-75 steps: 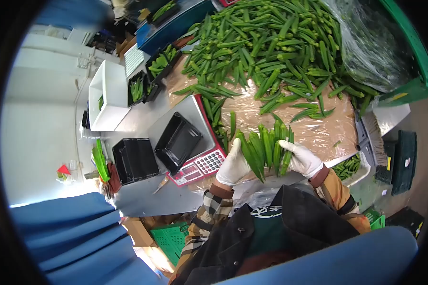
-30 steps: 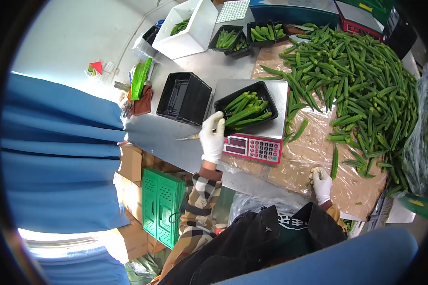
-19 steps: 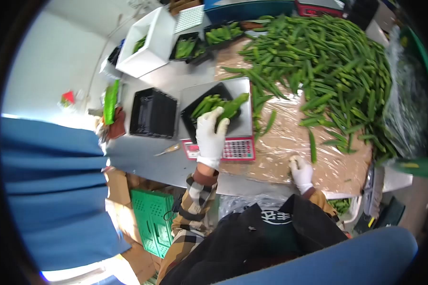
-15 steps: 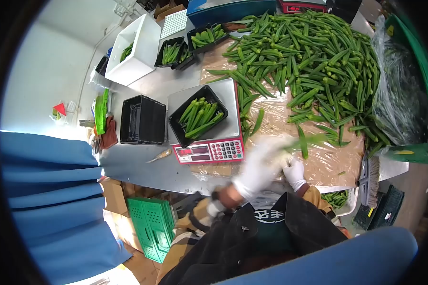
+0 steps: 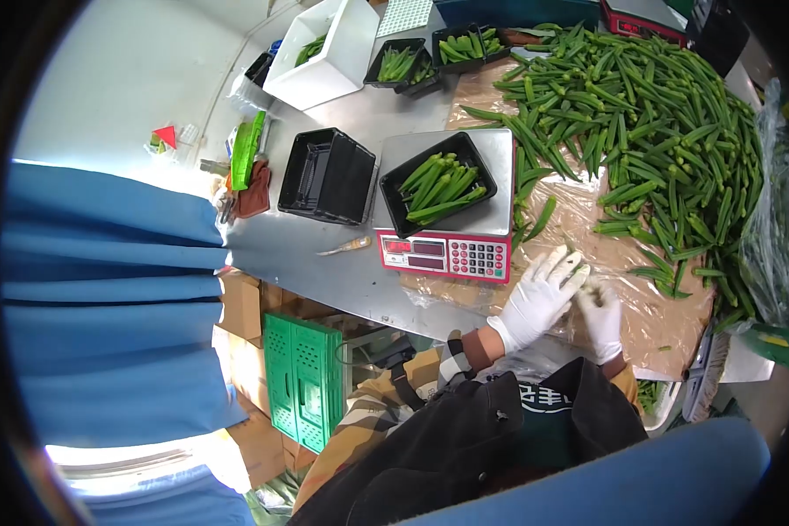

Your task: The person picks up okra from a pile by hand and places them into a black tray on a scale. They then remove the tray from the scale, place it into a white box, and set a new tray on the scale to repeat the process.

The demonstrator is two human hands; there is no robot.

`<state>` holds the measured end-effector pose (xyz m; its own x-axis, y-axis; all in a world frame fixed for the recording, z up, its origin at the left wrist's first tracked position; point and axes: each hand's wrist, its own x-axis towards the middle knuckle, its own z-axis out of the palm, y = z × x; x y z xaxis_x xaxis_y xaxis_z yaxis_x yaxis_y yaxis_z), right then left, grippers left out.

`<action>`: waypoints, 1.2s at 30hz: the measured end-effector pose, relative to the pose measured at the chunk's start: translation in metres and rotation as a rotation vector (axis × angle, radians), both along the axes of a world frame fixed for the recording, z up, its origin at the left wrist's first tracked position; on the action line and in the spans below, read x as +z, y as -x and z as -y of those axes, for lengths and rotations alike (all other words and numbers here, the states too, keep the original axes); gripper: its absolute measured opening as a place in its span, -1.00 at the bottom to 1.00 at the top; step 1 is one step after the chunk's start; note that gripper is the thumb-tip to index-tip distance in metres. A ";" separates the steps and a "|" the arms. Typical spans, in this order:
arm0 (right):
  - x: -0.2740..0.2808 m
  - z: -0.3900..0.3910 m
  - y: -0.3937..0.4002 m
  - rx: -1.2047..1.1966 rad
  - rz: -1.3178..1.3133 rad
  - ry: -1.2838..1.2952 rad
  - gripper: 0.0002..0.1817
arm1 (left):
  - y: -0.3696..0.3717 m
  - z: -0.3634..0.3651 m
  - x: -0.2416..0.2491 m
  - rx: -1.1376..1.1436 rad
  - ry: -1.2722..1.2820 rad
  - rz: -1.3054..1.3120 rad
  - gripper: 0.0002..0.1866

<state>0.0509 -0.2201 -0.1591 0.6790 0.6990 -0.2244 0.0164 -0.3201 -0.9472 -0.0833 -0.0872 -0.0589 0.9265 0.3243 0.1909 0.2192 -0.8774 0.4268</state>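
Note:
My left hand [image 5: 539, 301], in a white glove, is over the plastic-covered brown sheet, its fingers curved together; a trace of green shows at the fingertips, too small to name. Close beside it is my gloved right hand [image 5: 601, 319], fingers bent inward and slightly blurred; what they hold is hidden. A black tray [image 5: 482, 156] of okra pods sits tilted on the scale [image 5: 504, 206] left of my hands. Beyond them lies a large okra pile [image 5: 666, 114], with a single pod [image 5: 542, 217] near the scale.
Left of the scale are stacked empty black trays [image 5: 346, 180] and a small knife [image 5: 349, 246]. Farther back stand a white box [image 5: 329, 66] and okra-filled black trays [image 5: 399, 63]. A second red scale [image 5: 644, 24] is at the back right, near clear plastic [image 5: 771, 210].
The view has shifted, so the table appears farther right. My left hand, blurred before, is now sharp beside my right hand. The blurred green pod near my hands no longer shows clearly.

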 end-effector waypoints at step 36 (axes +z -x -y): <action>0.043 -0.101 0.010 0.347 0.120 0.024 -0.85 | 0.049 0.000 -0.052 0.607 0.867 0.451 -0.53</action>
